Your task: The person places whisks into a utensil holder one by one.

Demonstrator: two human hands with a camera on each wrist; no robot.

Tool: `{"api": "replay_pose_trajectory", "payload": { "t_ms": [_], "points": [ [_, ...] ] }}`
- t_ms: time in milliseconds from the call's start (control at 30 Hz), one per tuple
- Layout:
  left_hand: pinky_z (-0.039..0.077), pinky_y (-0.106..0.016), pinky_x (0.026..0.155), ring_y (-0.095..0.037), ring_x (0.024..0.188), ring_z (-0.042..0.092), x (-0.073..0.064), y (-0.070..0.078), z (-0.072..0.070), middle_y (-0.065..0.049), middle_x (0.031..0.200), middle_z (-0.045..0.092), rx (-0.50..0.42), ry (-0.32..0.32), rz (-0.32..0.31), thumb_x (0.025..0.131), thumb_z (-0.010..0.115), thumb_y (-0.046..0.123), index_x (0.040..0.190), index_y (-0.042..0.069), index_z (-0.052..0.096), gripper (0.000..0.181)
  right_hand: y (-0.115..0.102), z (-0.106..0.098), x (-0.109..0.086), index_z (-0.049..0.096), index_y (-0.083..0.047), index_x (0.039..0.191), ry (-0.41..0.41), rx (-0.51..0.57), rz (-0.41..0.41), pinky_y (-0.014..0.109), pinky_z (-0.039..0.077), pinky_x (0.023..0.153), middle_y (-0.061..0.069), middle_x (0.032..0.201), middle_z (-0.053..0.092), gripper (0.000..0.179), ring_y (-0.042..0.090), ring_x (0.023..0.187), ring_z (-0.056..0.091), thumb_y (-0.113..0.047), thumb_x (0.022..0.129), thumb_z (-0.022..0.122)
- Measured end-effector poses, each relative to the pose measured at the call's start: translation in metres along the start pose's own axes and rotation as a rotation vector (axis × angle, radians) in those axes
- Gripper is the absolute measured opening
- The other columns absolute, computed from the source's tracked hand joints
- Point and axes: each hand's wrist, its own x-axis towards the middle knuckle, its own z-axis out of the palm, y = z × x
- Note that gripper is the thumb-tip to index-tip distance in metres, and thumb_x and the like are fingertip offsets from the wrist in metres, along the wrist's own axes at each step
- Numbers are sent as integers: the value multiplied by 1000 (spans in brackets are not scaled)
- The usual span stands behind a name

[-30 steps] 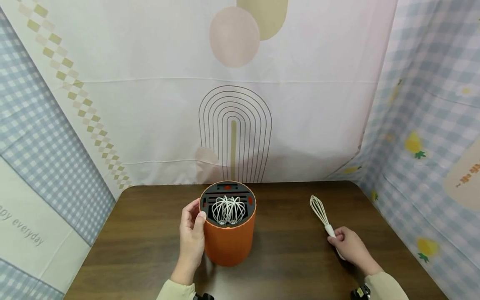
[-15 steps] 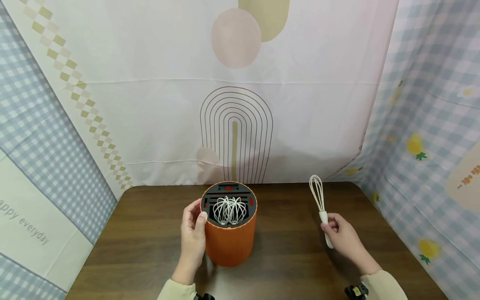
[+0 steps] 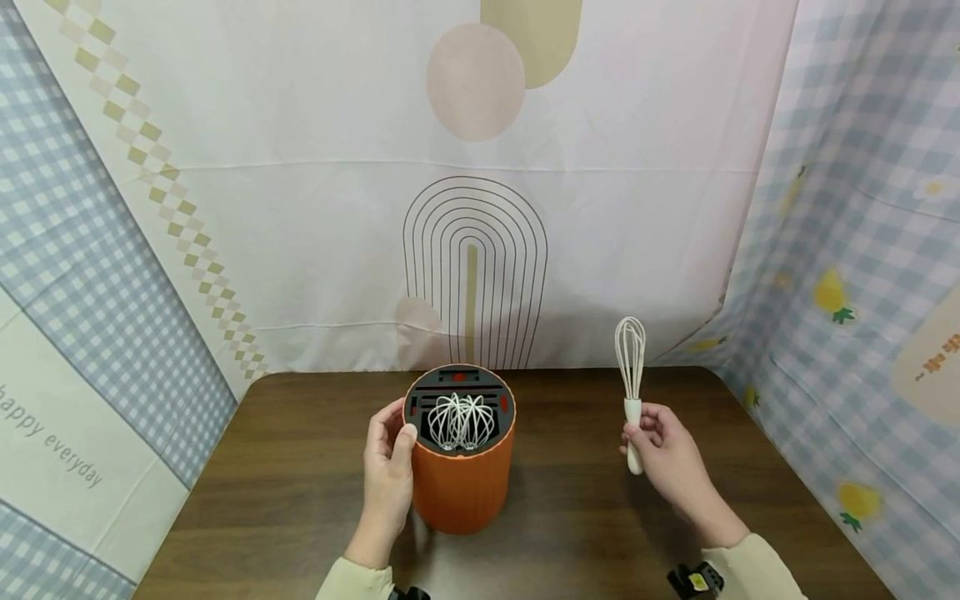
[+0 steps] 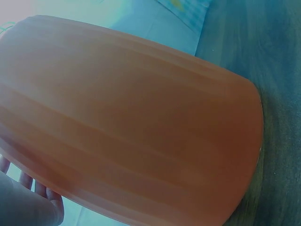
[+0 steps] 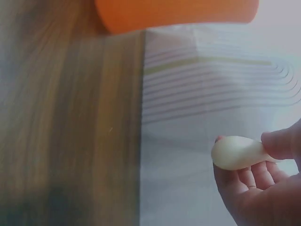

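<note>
A white whisk point(image 3: 631, 362) stands nearly upright above the right side of the table, wire end up. My right hand point(image 3: 667, 450) pinches its handle between thumb and fingers; in the right wrist view the rounded handle end point(image 5: 237, 153) shows beside the thumb. My left hand point(image 3: 390, 471) grips the side of an orange utensil holder point(image 3: 461, 492), thumb at the rim and fingers curled round the far side. The holder has a black slotted top point(image 3: 459, 379), from which the wire heads of two whisks point(image 3: 461, 421) stick out; their handles are hidden inside.
The holder stands on a dark wooden table point(image 3: 300, 475). Behind the table's back edge hangs a pale printed cloth point(image 3: 337, 250). Blue checked cloths close off the left side point(image 3: 112, 233) and the right side point(image 3: 840, 208).
My right hand has lifted the whisk off the table, moved it to the left and tilted it from lying slanted to nearly upright. The left hand and the utensil holder stay put.
</note>
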Motion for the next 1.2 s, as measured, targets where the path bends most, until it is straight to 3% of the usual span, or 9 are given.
{"api": "replay_pose_trajectory", "payload": {
  "t_ms": [333,600,933,1200],
  "points": [
    [44,-21,91,-22,115,49,0,-1,-1,-9,126,54,1,8,-3,98,50,6,133,9,48,35,-28,23,3,44,4,129,-36,205,-26,42,56,72,17,102,55,38,17,83,63,-12,97,57],
    [44,-20,91,-22,115,48,-1,-1,-1,-8,126,54,16,10,-5,98,50,7,134,8,48,36,-51,42,7,55,-4,125,-44,113,-82,24,50,74,11,103,65,34,15,93,61,-21,96,60],
    [44,-21,92,-22,116,49,0,-2,0,-9,126,54,3,9,3,98,51,7,134,8,48,36,-72,69,10,54,-5,125,-91,191,-148,24,49,79,17,107,65,35,19,97,61,-19,95,62],
    [44,-22,92,-22,116,48,0,-1,0,-9,126,54,-4,-4,13,99,51,9,134,9,48,35,-88,83,11,42,0,136,-129,301,-250,30,52,83,20,114,62,46,21,103,62,-9,95,60]
  ]
}}
